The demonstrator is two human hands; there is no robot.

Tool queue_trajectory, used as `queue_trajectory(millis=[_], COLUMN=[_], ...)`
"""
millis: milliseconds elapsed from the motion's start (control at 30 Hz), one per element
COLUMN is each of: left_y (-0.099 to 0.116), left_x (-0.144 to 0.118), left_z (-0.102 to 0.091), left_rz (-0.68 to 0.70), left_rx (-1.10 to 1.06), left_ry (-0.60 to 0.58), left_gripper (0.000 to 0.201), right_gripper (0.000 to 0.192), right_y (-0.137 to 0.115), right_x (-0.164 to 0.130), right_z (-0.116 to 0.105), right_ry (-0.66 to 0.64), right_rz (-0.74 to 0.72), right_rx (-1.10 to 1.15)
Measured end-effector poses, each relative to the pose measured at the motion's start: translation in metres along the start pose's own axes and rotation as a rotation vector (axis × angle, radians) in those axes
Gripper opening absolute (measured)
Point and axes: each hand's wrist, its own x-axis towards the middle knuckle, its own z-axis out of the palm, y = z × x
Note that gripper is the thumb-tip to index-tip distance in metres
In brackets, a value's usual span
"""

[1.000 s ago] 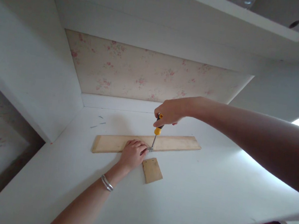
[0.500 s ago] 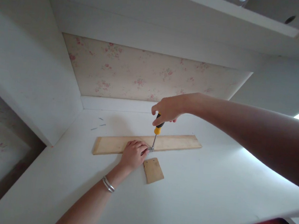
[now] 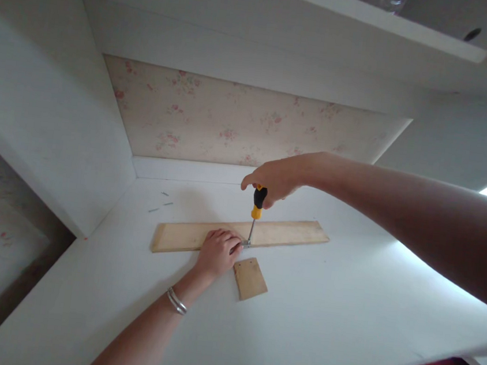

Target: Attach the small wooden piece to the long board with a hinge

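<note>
Head view shows a white bench (image 3: 343, 309) set in a white alcove with floral wallpaper (image 3: 241, 124) on its far wall. A long plank (image 3: 290, 233) lies flat across the middle of the bench, running left to right. The left hand (image 3: 217, 253) rests on the plank's near edge, its fingers (image 3: 231, 241) curled together and pressing on a small metal piece (image 3: 246, 244) at that edge; what the piece is cannot be told. A bracelet (image 3: 176, 301) sits on the left wrist. The right hand (image 3: 276, 177) reaches in from the right, above the plank, its fingers wrapped tight around the top of a screwdriver (image 3: 257, 210) with a black and yellow handle. The screwdriver stands nearly upright, its tip down on the metal piece just beside the left fingertips. A small square of wood (image 3: 251, 278) lies flat on the bench just near of the plank, close to the left hand on its right and apart from the plank. A few small nails (image 3: 161, 201) lie on the bench toward the far left corner, well apart from the hands.
</note>
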Motion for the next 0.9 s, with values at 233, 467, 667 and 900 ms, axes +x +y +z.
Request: queue_trajectory(millis=[233, 467, 667, 900], left_y=[0.0013, 0.0012, 0.0013, 0.0011], left_x=[0.0001, -0.0001, -0.0001, -0.0001], left_z=[-0.0015, -0.0012, -0.0017, -0.0015], left_rz=[-0.010, -0.014, -0.019, -0.021], left_rx=[0.001, 0.007, 0.013, 0.023], left_ry=[-0.011, -0.016, -0.018, -0.023], left_gripper=[0.014, 0.015, 0.015, 0.015], right_gripper=[0.024, 0.027, 0.030, 0.033], right_y=[-0.0063, 0.0002, -0.0033, -0.0063], right_x=[-0.0018, -0.0023, -0.0005, -0.0048], right_z=[-0.0017, 0.0010, 0.0032, -0.0002], right_ry=[0.011, -0.084, 0.033, -0.180], right_rz=[0.219, 0.018, 0.081, 0.089], right_rx=[0.080, 0.074, 0.082, -0.148])
